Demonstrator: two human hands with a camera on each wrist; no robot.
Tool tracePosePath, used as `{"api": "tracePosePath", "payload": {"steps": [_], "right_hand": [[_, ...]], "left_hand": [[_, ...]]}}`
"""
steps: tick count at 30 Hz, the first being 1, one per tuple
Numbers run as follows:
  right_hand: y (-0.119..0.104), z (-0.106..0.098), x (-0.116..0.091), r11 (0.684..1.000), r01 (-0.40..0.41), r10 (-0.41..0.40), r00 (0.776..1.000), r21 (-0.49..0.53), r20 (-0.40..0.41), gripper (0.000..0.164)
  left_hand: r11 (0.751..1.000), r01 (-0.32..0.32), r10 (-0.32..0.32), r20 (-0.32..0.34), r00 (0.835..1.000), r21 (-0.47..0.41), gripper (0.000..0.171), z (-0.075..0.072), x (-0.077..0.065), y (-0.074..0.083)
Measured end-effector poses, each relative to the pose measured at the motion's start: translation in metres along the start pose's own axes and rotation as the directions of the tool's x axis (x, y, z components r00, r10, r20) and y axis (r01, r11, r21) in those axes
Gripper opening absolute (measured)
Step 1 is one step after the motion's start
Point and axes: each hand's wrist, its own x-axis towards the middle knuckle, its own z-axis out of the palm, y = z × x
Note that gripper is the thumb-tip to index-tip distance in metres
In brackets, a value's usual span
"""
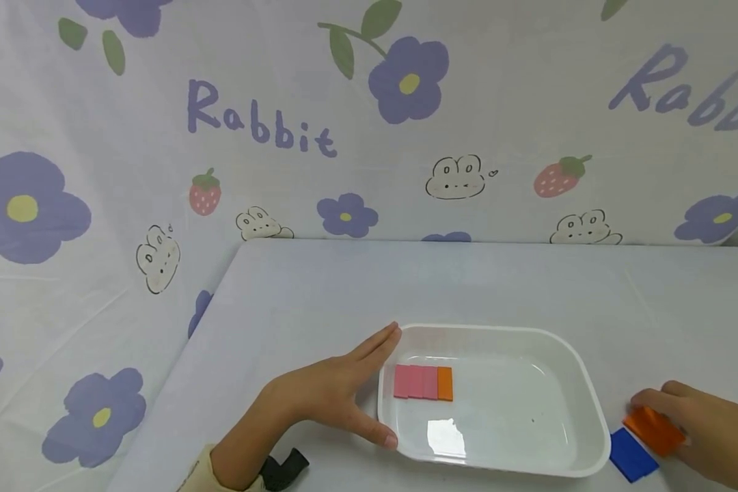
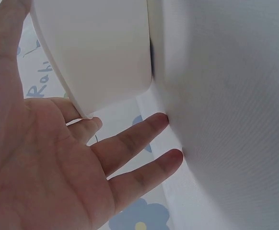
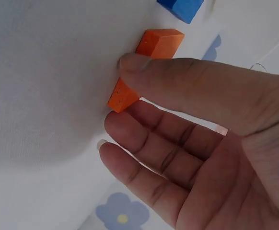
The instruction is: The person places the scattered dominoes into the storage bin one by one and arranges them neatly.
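A shallow white tray (image 1: 504,471) sits on the table, with several thin pieces in one line at its left end: pink pieces (image 1: 415,381) and an orange piece (image 1: 445,384). My left hand (image 1: 338,393) spans the tray's left end, thumb at the near corner and fingers at the far one. In the left wrist view, two straight fingers (image 2: 134,139) of it reach the tabletop below the tray wall. To the right of the tray, my right hand (image 1: 707,427) pinches an orange rectangular block (image 3: 161,44) between thumb and fingers, low over the table. Beside it lies a blue block (image 1: 633,456).
A white cloth-covered table (image 1: 320,294) extends behind the tray. A black object (image 1: 285,470) shows by the left wrist, partly hidden. Behind the table hangs a white curtain (image 1: 283,55) printed with flowers, rabbits and strawberries.
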Motion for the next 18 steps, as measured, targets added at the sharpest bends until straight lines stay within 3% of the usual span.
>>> {"api": "tracePosePath", "payload": {"steps": [6,18], "right_hand": [[-0.0004,0.0053,0.0024,1.000,0.019,-0.020,0.998,-0.002,-0.053,0.052],[0.0019,0.0075,0.0014,0.998,0.017,-0.015,1.000,0.059,-0.021,0.052]], "left_hand": [[1.000,0.004,-0.004,0.004,1.000,0.006,0.132,-0.0005,0.0005,0.0003],[1.000,-0.001,0.001,0.003,1.000,-0.001,0.132,-0.0010,0.0004,0.0009]]}}
